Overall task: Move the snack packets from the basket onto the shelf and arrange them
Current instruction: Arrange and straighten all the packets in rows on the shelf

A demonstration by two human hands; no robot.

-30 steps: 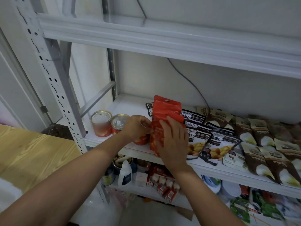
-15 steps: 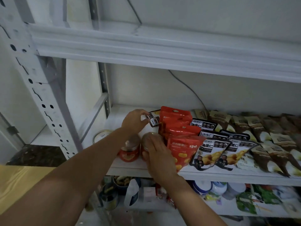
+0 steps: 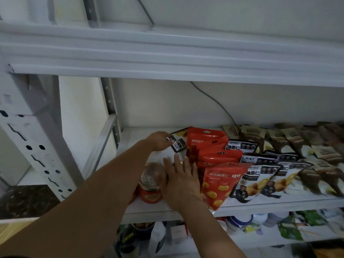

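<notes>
**Inspector:** Head view is showing both hands working at the left end of the middle shelf [image 3: 242, 206]. The left hand [image 3: 158, 141] is reaching to the back, its fingers pinched together on the corner of a small black-and-white packet [image 3: 178, 144] lying flat there. The right hand [image 3: 183, 180] is resting palm down with fingers spread and straight — gripping nothing — between a red can [image 3: 151, 185] and the red packets [image 3: 214, 161].

**Clerk:** And the stock itself?

**Inspector:** The red packets are lying overlapped in a row running front to back, the front one [image 3: 219, 185] just overhanging the shelf edge. Beside them the black-and-white pouches [image 3: 260, 175] and the brown pouches [image 3: 307, 155] are sitting shingled in rows. No basket is showing.

**Clerk:** Handling?

**Inspector:** In my judgement these are light, soft film pouches — glossy, likely slippery, prone to sliding over one another. The flat sealed top edge, by the hang hole, is looking like the soundest place to pinch; squeezing the bulging middle risks crushing the contents. The can is rigid, round, metal-lidded, and is standing upright.
</notes>
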